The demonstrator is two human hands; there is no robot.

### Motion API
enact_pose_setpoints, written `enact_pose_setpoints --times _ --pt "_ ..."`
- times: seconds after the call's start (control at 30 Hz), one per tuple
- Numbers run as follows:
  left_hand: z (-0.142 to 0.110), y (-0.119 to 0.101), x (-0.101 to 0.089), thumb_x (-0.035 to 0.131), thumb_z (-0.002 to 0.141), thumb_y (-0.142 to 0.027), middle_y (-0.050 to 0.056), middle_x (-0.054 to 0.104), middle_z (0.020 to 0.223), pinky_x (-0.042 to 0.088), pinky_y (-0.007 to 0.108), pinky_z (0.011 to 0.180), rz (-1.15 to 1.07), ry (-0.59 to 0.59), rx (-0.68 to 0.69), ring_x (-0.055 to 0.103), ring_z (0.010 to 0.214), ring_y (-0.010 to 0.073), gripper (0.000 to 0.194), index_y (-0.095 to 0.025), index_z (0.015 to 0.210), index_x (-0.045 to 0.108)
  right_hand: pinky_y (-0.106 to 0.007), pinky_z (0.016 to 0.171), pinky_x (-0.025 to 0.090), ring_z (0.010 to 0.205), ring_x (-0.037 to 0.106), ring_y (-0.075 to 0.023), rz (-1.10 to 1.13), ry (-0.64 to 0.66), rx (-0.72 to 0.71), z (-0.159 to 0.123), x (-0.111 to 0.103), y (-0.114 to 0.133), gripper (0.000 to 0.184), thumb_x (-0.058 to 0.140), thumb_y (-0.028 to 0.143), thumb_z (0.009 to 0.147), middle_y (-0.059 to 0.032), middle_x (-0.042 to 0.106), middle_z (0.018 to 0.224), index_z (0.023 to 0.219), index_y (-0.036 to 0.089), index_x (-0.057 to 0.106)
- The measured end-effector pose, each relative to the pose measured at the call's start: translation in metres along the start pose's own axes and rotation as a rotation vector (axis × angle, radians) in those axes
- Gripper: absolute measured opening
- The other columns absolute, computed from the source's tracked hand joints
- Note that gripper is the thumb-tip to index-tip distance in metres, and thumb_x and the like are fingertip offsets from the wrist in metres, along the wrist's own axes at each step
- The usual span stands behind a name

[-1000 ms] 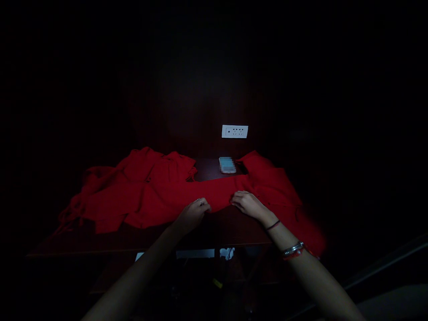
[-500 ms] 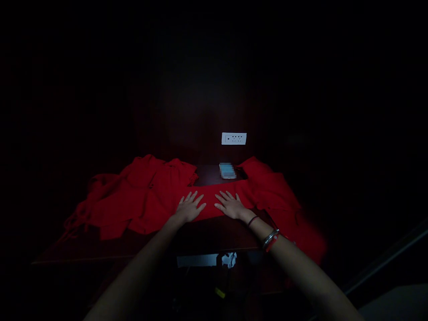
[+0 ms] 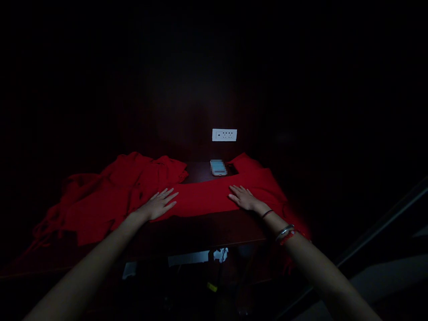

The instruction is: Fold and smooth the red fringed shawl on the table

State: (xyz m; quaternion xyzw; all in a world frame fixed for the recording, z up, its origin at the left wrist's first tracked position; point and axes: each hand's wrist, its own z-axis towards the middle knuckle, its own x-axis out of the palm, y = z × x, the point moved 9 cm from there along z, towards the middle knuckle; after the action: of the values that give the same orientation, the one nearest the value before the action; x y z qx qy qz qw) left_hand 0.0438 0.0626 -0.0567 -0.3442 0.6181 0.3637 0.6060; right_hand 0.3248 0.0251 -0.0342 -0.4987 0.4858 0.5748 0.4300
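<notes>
A long red cloth (image 3: pixel 200 198) lies spread across a dark table (image 3: pixel 207 229) in a very dim room. My left hand (image 3: pixel 159 203) rests flat on the cloth left of centre, fingers stretched out and apart. My right hand (image 3: pixel 244 198) lies flat on the cloth to the right, fingers extended too; a thin band and bracelets circle that wrist. Between the hands the cloth forms a smooth flat strip. Its left part (image 3: pixel 100 200) is bunched in folds and its right part (image 3: pixel 267 183) hangs over the table's edge.
A small pale phone-like object (image 3: pixel 218 167) lies on the table behind the cloth. A white wall socket plate (image 3: pixel 224 134) sits on the dark wall above it. Pale items (image 3: pixel 197 257) show below the table's front edge. Everything else is in darkness.
Both hands went from pinching the cloth's near edge to lying flat on it, then slid apart, the left leftwards and the right rightwards, smoothing the strip between them.
</notes>
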Motion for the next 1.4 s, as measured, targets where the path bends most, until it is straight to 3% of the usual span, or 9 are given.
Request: enact_pose_setpoints --times 0.1,0.27,0.4,0.63,0.8,0.93,1.07,1.27,1.4 --pt "0.004 -0.012 -0.011 0.025 0.081 -0.037 0.007 0.021 0.136 0.018 0.038 0.098 0.061 -0.027 0.020 0.015 0.124 0.0229 0.051 -0.018 0.128 0.028 -0.044 0.098 0.011 0.124 0.010 -0.0258 -0.050 0.071 -0.036 -0.005 0.016 -0.006 0.060 0.011 0.057 0.080 0.0014 0.016 0.137 0.131 0.026 0.017" --pt "0.022 -0.096 -0.038 0.017 0.083 -0.035 0.004 0.016 0.137 0.018 0.033 0.099 -0.051 -0.228 0.073 0.014 0.124 0.0167 0.048 -0.020 0.129 0.023 -0.044 0.099 0.010 0.124 0.008 -0.0253 -0.112 0.153 0.004 -0.004 0.023 -0.009 0.060 0.011 0.056 0.080 0.0027 0.010 0.138 0.132 0.026 0.012" --pt "0.040 -0.125 -0.013 0.018 0.080 -0.052 0.003 0.018 0.137 0.015 0.043 0.098 -0.119 -0.051 0.021 0.015 0.124 0.0224 0.055 -0.026 0.128 0.024 -0.040 0.098 0.015 0.124 0.014 -0.0236 -0.189 0.163 -0.002 -0.006 0.014 -0.011 0.061 0.012 0.055 0.080 -0.0026 0.017 0.137 0.131 0.022 0.018" --pt "0.044 -0.111 -0.011 0.016 0.076 -0.061 0.002 0.009 0.138 0.008 0.049 0.097 -0.100 -0.070 0.016 0.007 0.125 0.0258 0.061 -0.030 0.128 0.022 -0.053 0.095 0.003 0.124 0.011 -0.0260 -0.363 -0.312 -0.085 0.003 -0.040 -0.016 0.056 0.019 0.053 0.081 -0.0053 0.024 0.135 0.128 0.024 0.027" --pt "0.041 -0.077 -0.002 0.017 0.068 -0.070 0.005 0.013 0.137 0.013 0.048 0.096 -0.136 -0.017 -0.063 0.010 0.124 0.0299 0.073 -0.030 0.129 0.020 -0.060 0.090 0.008 0.124 0.006 -0.0273 -0.290 -0.116 0.189 0.013 -0.022 -0.097 0.054 0.015 0.051 0.082 0.0003 0.010 0.138 0.131 0.029 0.012" --pt "0.033 -0.064 0.000 0.019 0.069 -0.069 0.005 0.016 0.137 0.013 0.047 0.096 -0.141 -0.031 -0.059 0.012 0.123 0.0295 0.071 -0.030 0.128 0.021 -0.058 0.092 0.007 0.125 0.002 -0.0265 -0.254 -0.031 0.229 0.012 -0.019 -0.123 0.058 0.015 0.054 0.080 0.0003 0.004 0.139 0.132 0.028 0.008" --pt "0.030 -0.070 -0.011 0.019 0.071 -0.068 0.006 0.015 0.137 0.011 0.048 0.096 -0.149 -0.082 -0.054 0.010 0.124 0.0293 0.070 -0.028 0.128 0.024 -0.061 0.090 0.002 0.124 0.000 -0.0304 -0.238 -0.023 0.217 0.013 -0.029 -0.094 0.069 0.016 0.063 0.075 -0.0042 0.005 0.139 0.132 0.023 0.012" --pt "0.043 -0.077 -0.024 0.018 0.073 -0.066 0.005 0.014 0.138 0.010 0.046 0.098 -0.140 -0.157 -0.050 0.009 0.125 0.0257 0.069 -0.026 0.129 0.023 -0.060 0.090 -0.002 0.124 -0.004 -0.0262 -0.162 -0.063 -0.207 0.022 -0.013 0.041 0.063 0.007 0.062 0.076 0.0010 0.005 0.139 0.131 0.030 0.008" --pt "0.043 -0.059 -0.007 0.017 0.073 -0.065 0.006 0.016 0.137 0.012 0.045 0.097 -0.131 -0.034 -0.120 0.012 0.124 0.0266 0.069 -0.026 0.129 0.023 -0.060 0.090 -0.002 0.124 0.003 -0.0275 -0.109 0.145 -0.161 0.029 0.021 0.043 0.059 0.006 0.060 0.077 0.0011 0.009 0.138 0.130 0.034 0.009"
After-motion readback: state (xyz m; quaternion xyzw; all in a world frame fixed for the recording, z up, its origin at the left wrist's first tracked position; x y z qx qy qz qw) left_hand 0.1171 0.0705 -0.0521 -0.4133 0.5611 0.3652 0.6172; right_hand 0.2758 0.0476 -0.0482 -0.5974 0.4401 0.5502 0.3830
